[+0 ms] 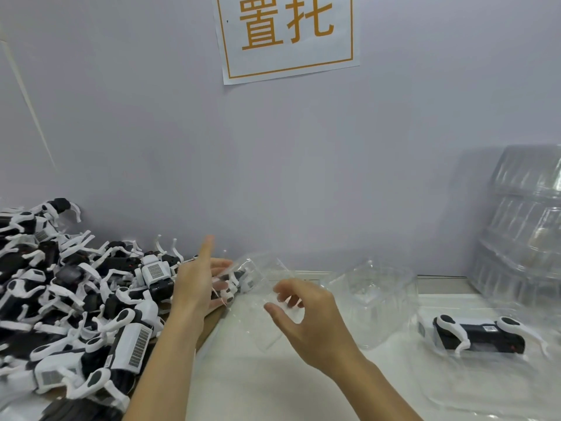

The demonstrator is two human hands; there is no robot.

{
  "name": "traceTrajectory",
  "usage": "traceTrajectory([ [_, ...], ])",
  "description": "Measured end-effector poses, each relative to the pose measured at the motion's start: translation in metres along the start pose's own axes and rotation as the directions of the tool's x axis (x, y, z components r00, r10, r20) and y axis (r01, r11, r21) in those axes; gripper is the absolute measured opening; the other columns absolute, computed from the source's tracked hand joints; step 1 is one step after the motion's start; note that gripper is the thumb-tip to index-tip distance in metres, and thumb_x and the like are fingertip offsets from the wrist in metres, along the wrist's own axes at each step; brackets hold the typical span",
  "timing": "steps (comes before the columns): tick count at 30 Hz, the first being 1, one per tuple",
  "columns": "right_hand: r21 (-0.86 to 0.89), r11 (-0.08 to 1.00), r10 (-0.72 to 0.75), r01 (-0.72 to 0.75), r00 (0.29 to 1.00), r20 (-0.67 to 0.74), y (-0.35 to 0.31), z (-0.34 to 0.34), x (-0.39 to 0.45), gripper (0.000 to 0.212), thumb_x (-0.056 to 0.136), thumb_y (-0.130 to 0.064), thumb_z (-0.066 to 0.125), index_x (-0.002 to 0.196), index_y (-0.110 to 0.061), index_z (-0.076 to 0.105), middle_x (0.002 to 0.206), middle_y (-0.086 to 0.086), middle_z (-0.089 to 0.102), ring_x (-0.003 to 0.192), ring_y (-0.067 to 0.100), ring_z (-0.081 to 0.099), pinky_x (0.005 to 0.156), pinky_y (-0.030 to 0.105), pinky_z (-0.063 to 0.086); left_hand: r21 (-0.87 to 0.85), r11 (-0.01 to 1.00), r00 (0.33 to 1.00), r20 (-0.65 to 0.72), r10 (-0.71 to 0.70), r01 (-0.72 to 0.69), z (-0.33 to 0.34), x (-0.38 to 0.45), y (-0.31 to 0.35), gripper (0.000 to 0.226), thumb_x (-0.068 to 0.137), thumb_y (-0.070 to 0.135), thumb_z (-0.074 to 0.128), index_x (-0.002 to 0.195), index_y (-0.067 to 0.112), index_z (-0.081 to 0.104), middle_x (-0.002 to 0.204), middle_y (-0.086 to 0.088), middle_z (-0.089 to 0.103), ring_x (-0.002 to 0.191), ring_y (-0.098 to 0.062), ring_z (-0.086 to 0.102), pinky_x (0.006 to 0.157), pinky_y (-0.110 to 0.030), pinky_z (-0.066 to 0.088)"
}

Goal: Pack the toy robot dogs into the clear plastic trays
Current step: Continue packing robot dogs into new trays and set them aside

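Both hands are working at one clear plastic tray (pixel 261 302) held above the white table (pixel 273 390) near the middle of the view. Fingers of the left hand (pixel 194 287) are lying straight along the tray's left side, the index finger pointing upward, with the fingertips showing through the transparent plastic. Right beside it, the right hand (pixel 306 317) is curling its fingers and thumb toward the tray's right edge; whether they are actually pinching the plastic is not something the blur allows me to tell.

Left of the tray, a large heap of black-and-white toy robot dogs (pixel 76 299) is lying tangled together, legs sticking out in all directions, reaching from the left edge of the view up to the left hand. Just right of the held tray, a second clear tray (pixel 376 296) is sitting on the table, tilted. Farther right, one packed dog (pixel 479 332) is lying on its side inside a flat clear tray, well apart from the hands. Behind it, against the far right edge, a tall stack of clear trays (pixel 525 226) is standing.

Behind everything, a pale wall (pixel 273 162) is carrying a white paper sign (pixel 288 34) with orange characters inside an orange border.
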State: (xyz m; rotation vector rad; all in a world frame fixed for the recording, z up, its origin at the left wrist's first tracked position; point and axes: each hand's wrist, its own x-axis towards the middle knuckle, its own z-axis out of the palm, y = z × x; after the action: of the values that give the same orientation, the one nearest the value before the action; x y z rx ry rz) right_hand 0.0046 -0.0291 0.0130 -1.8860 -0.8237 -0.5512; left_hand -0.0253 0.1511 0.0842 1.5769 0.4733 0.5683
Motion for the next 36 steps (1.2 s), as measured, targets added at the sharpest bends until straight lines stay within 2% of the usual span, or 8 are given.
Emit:
traceTrajectory([
  [4,0.084,0.995,0.038,-0.047,0.994,0.100,-0.005,0.003,-0.002,0.031,0.082,-0.049,0.070,0.109,-0.032,0.070,0.090,-0.017,0.070,0.087,0.001,0.064,0.081,0.019,0.051,0.342,0.929,0.972,0.227,0.066,-0.143,0.004,-0.002,0.001,0.050,0.082,0.070,0.059,0.106,0.026,0.056,0.102,0.014,0.055,0.094,-0.012,0.056,0.079,-0.038,0.050],
  [8,0.311,0.934,0.158,-0.174,0.985,0.075,-0.006,0.003,-0.004,0.019,0.087,-0.029,0.062,0.103,-0.035,0.072,0.092,-0.016,0.073,0.088,0.004,0.069,0.075,0.012,0.051,0.537,0.827,0.986,0.105,0.132,-0.168,0.007,0.000,-0.017,0.025,0.085,0.033,0.069,0.096,0.013,0.058,0.089,0.002,0.061,0.076,-0.009,0.053,0.065,-0.027,0.040],
  [14,0.190,0.824,0.544,-0.534,0.839,0.000,0.017,-0.012,0.000,0.027,0.091,-0.012,0.048,0.076,-0.016,0.070,0.066,0.002,0.069,0.061,0.014,0.066,0.062,0.033,0.055,0.502,0.860,0.984,-0.086,0.155,-0.092,-0.005,0.004,-0.018,0.015,0.084,0.035,0.062,0.089,0.021,0.062,0.094,0.001,0.064,0.090,-0.026,0.059,0.082,-0.041,0.053],
  [18,0.025,0.776,0.617,-0.630,0.767,0.176,0.029,-0.015,-0.006,0.040,0.095,-0.016,0.044,0.129,-0.009,0.062,0.133,0.008,0.062,0.106,0.017,0.064,0.076,0.014,0.045,0.473,0.873,0.987,-0.038,0.155,-0.118,-0.009,0.008,-0.020,0.015,0.086,0.034,0.066,0.091,0.020,0.064,0.100,0.002,0.063,0.096,-0.023,0.059,0.085,-0.039,0.050],
  [21,-0.037,0.823,0.561,-0.567,0.800,0.211,0.027,-0.015,-0.006,0.059,0.096,-0.019,0.045,0.153,-0.029,0.030,0.165,-0.006,0.002,0.151,0.017,0.011,0.109,0.022,0.028,0.448,0.883,0.987,0.002,0.160,-0.144,-0.009,0.010,-0.023,0.008,0.087,0.032,0.068,0.084,0.027,0.062,0.097,0.005,0.063,0.092,-0.017,0.058,0.079,-0.035,0.045],
  [23,-0.031,0.843,0.533,-0.538,0.825,0.188,0.026,-0.015,-0.005,0.062,0.097,-0.020,0.045,0.154,-0.034,0.025,0.164,-0.009,-0.009,0.152,0.013,-0.001,0.107,0.022,0.023,0.412,0.898,0.987,0.029,0.158,-0.156,-0.009,0.012,-0.024,0.009,0.087,0.030,0.068,0.080,0.029,0.062,0.094,0.006,0.065,0.088,-0.012,0.058,0.075,-0.033,0.042],
  [30,0.185,0.809,0.562,-0.558,0.826,0.036,0.031,-0.018,-0.003,0.047,0.099,-0.034,0.052,0.145,-0.036,0.040,0.142,-0.011,0.044,0.132,0.012,0.042,0.107,0.030,0.036,0.271,0.960,0.970,0.245,0.001,-0.069,-0.001,0.008,-0.031,0.015,0.078,0.030,0.074,0.078,0.015,0.076,0.082,0.001,0.068,0.073,-0.017,0.057,0.068,-0.030,0.043],
  [36,0.097,0.819,0.566,-0.566,0.824,0.027,0.035,-0.032,0.003,0.055,0.089,-0.008,0.055,0.136,-0.036,0.053,0.127,-0.003,0.055,0.083,0.010,0.059,0.075,0.018,0.050,0.238,0.971,0.924,0.375,-0.080,-0.012,0.016,0.007,-0.058,0.023,0.078,0.036,0.077,0.093,0.019,0.076,0.106,0.011,0.070,0.109,-0.011,0.058,0.078,-0.027,0.041],
])
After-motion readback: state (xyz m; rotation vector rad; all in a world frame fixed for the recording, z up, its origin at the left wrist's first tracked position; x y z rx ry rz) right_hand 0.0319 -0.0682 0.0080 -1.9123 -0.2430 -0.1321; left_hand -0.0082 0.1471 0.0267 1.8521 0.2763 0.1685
